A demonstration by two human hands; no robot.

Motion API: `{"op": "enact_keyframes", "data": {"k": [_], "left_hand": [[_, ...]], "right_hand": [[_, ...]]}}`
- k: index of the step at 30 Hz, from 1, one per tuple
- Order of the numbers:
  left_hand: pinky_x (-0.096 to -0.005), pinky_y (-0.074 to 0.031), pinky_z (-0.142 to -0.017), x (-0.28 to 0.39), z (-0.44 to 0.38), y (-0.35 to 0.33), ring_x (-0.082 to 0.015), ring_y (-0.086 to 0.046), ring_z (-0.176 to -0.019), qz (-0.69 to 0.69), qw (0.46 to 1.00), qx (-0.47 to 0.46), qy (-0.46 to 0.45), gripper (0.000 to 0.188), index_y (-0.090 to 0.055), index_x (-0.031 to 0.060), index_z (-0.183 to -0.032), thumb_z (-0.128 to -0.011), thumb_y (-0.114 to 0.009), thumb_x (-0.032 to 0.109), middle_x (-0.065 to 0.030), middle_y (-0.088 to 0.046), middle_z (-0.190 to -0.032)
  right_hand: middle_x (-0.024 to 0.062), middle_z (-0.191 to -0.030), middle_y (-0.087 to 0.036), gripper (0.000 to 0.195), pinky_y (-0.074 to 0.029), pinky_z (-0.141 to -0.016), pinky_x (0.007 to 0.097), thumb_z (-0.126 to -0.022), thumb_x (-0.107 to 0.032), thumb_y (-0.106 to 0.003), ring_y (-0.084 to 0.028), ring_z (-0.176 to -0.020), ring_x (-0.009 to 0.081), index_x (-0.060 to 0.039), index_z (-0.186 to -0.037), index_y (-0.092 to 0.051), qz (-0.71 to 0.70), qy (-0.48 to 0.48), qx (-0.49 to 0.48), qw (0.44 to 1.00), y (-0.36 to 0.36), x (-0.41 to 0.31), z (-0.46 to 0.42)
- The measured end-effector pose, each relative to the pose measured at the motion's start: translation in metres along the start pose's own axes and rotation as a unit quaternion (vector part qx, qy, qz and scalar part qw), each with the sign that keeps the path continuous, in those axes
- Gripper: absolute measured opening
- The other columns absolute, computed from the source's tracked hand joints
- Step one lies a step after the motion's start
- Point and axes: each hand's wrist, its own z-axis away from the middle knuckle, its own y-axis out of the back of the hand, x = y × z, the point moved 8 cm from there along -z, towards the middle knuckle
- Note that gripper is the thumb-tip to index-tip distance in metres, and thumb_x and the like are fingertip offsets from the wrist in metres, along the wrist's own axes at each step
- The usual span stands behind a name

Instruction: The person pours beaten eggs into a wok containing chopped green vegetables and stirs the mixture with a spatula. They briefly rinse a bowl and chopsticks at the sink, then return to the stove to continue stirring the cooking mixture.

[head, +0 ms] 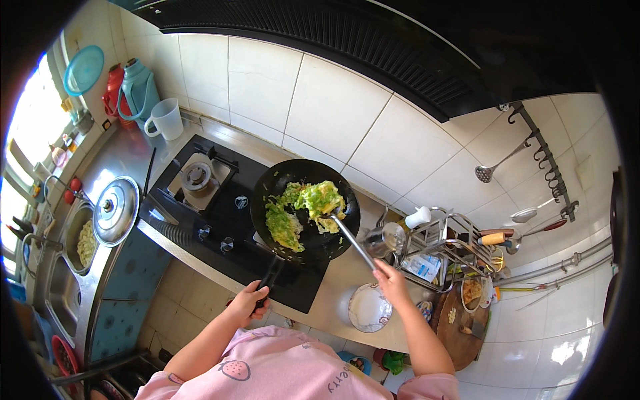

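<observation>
A black wok point(265, 200) sits over the right side of the black gas hob point(215, 235). My left hand point(250, 303) is closed around the wok's black handle point(270, 278). In my right hand point(391, 283) is the metal handle of a spatula point(356, 244), whose head is inside the wok, largely hidden under food. Green and yellow food, resembling egg with chopped greens point(320, 198), is heaped at the spatula's head, and more of it lies along the wok's left side. A white bowl with a patterned rim point(369, 308) stands on the counter just left of my right hand.
At the left are a steel lid point(116, 211), a sink point(65, 295), a plastic jug point(167, 120) and vacuum flasks point(137, 90). On the right stand a metal rack point(445, 235) and a round wooden board point(450, 345) with a knife. A range hood point(320, 45) hangs above.
</observation>
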Motion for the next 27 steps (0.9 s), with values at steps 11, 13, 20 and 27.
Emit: {"op": "enact_keyframes", "data": {"k": [11, 13, 20, 27], "left_hand": [[-0.0213, -0.023, -0.039, 0.001, 0.004, -0.002, -0.0085, -0.033, -0.047, -0.001, 1.0, 0.018, -0.002, 0.016, -0.042, 0.015, -0.105, -0.091, -0.047, 0.021, -0.0033, -0.044, -0.066], [-0.0213, -0.023, -0.039, 0.001, 0.005, 0.0, -0.0085, -0.033, -0.047, -0.001, 1.0, 0.021, -0.003, 0.017, -0.042, 0.015, -0.106, -0.091, -0.047, 0.021, -0.0032, -0.044, -0.066], [-0.0209, -0.024, -0.039, -0.001, 0.001, 0.003, -0.0084, -0.033, -0.047, -0.002, 1.0, 0.008, -0.009, 0.024, -0.042, 0.0154, -0.114, -0.092, -0.046, 0.021, -0.0038, -0.044, -0.068], [-0.0215, -0.024, -0.039, 0.0, 0.0, -0.001, -0.0087, -0.032, -0.046, -0.006, 1.0, -0.009, -0.011, 0.026, -0.039, 0.0144, -0.116, -0.092, -0.045, 0.021, -0.0041, -0.044, -0.069]], "right_hand": [[0.0058, -0.082, -0.05, 0.044, -0.044, -0.053, 0.0343, -0.067, -0.003, -0.055, -0.055, -0.065, 0.0222, -0.0142, -0.11, -0.06, 0.483, 0.373, 0.036, 0.791, 0.048, -0.09, 0.03], [0.0061, -0.083, -0.05, 0.044, -0.045, -0.055, 0.035, -0.067, -0.003, -0.055, -0.055, -0.067, 0.0222, -0.0139, -0.109, -0.06, 0.479, 0.384, 0.026, 0.789, 0.047, -0.104, 0.035], [0.01, -0.076, -0.056, 0.03, -0.045, -0.06, 0.0369, -0.077, -0.011, -0.06, -0.056, -0.067, 0.0271, -0.0121, -0.107, -0.061, 0.366, 0.204, -0.011, 0.908, 0.062, -0.142, 0.002], [0.0129, -0.071, -0.061, 0.029, -0.045, -0.06, 0.0345, -0.083, -0.018, -0.054, -0.059, -0.063, 0.0243, -0.0131, -0.111, -0.06, 0.265, 0.003, -0.171, 0.949, 0.024, -0.125, -0.057]]}}
